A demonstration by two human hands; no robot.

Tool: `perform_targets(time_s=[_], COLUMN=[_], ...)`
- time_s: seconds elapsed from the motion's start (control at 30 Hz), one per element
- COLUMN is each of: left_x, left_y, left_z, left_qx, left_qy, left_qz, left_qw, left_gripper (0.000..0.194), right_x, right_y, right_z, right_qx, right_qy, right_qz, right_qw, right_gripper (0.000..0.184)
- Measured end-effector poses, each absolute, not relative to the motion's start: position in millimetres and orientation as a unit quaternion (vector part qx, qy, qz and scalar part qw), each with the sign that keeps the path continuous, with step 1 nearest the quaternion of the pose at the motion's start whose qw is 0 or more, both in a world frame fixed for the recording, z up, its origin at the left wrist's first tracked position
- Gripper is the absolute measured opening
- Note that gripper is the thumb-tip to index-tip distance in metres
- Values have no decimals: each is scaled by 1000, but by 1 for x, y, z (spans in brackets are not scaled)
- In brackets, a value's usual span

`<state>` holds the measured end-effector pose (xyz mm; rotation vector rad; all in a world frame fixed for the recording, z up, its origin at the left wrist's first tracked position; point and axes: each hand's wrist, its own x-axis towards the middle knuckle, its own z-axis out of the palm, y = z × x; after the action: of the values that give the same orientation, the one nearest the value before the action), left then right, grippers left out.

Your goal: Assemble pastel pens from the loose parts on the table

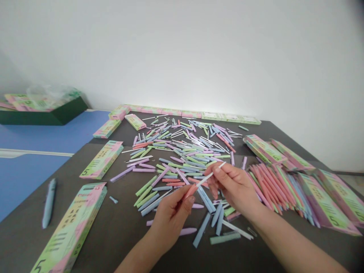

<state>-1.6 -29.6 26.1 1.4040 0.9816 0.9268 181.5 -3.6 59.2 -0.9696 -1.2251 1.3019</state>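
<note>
In front of me, my left hand (170, 218) pinches a coral pen barrel (190, 192) between thumb and fingers. My right hand (236, 185) grips a thin white pen refill (209, 176), whose lower end meets the open end of the barrel; how far it reaches inside is hidden. Beneath and beyond both hands spreads a loose heap of pen parts (187, 151) in purple, green, blue and coral, mixed with white refills. Several blue barrels (201, 229) lie just below my right hand. To its right is a pile of coral, green and blue pens (273, 185).
Pen boxes (71, 227) line the dark table's (119, 227) left side, and more boxes (173, 112) run along the back edge. Further boxes (330, 201) lie at right. A blue pen (49, 204) rests at far left. Beyond it, a green tray (57, 115) stands on a blue surface.
</note>
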Motion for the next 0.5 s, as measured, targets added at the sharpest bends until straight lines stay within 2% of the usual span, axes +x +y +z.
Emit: perform_targets(time_s=[0.1,0.17,0.33,0.4,0.5], left_x=[1,4,10,10,11], left_y=[-29,-29,-27,-26,-25], left_z=[26,25,26,26,26], left_qx=[520,464,343,295,237], left_qy=[401,372,297,296,299], left_qz=[393,411,478,502,536], left_qw=[643,691,752,757,753], left_gripper=[29,30,37,37,30], right_x=[183,180,165,160,151], right_y=[-4,-8,-35,-48,-63], right_z=[62,58,35,28,24], right_qx=[-409,-409,-436,-469,-515], right_qy=[-442,-399,-407,-472,-586], right_qz=[503,522,629,607,503], right_qw=[620,633,498,435,372], right_gripper=[29,31,35,33,17])
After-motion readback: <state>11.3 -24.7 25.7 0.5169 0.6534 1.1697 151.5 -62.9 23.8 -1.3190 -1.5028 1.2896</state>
